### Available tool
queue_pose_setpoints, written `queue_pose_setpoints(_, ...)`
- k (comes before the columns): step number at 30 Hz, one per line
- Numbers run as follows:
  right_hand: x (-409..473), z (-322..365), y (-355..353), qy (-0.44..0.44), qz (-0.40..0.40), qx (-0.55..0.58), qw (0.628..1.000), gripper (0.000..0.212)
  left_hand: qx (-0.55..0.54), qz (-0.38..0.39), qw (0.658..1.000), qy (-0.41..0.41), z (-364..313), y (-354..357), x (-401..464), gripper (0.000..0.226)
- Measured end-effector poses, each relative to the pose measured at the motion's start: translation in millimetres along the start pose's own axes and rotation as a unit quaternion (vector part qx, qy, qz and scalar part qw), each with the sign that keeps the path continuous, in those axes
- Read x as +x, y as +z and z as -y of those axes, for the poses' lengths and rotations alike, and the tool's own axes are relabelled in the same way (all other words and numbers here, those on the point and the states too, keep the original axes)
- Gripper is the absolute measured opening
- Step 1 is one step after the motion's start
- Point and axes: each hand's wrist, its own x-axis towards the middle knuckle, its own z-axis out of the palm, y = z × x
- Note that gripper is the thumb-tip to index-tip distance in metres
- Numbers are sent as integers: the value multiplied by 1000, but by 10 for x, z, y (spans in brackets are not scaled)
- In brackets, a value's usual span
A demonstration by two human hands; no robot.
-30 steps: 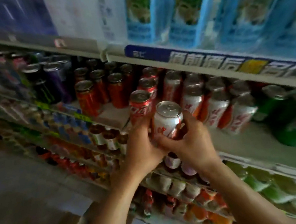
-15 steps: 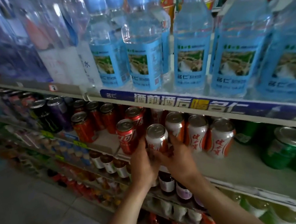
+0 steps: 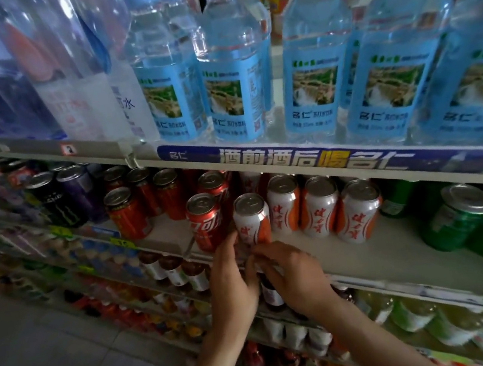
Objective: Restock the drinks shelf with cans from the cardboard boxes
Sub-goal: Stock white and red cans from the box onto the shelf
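White-and-orange can (image 3: 252,219) stands at shelf (image 3: 379,253) front just above both hands, left fingers (image 3: 232,242) touching its lower side, right fingers (image 3: 261,250) loosely curled under its base, neither clamped; row beside it partly filled, bare shelf to their right, so restocking looks midway.

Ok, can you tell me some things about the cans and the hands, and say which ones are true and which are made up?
1. The white and orange can stands on the shelf beside a red cola can. True.
2. The left hand touches the bottom of that white can. True.
3. The bottles above hold orange juice. False: clear water with blue labels.
4. The green cans sit left of the cola. False: far right.
5. The right hand holds a bottle. False: it holds nothing.
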Motion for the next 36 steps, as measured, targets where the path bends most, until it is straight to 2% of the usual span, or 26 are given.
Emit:
queue_pose_setpoints(2,14,61,-27,-16,33,-21,999,44,-13,23,1000,-1,31,-55,9,56)
queue_pose_setpoints(8,177,100,-9,3,65,-21,998,61,-21,90,996,-7,116,-163,118,66)
queue_pose_setpoints(14,436,39,-2,23,81,-26,996,61,-45,109,993,9,147,-193,201,61)
queue_pose_setpoints(18,528,59,-17,18,103,-28,994,74,-42,111,993,18,180,-224,192,53)
queue_pose_setpoints(23,629,123,-24,17,129,-11,991,54,-44,116,991,41,191,-249,216,44)
queue_pose_setpoints(26,640,145,-13,31,143,-26,989,58,-40,114,992,47,224,-249,231,39)
queue_pose_setpoints(30,615,82,52,58,129,-32,989,68,-52,106,991,56,250,-248,230,37)
queue_pose_setpoints(32,561,104,28,61,113,-23,992,67,-56,94,992,55,244,-271,204,36)
queue_pose_setpoints(34,459,187,-34,57,59,-30,996,56,-66,80,993,52,253,-320,139,31)
queue_pose_setpoints(36,323,354,-114,38,-46,34,998,33,-70,65,995,38,266,-386,58,26)
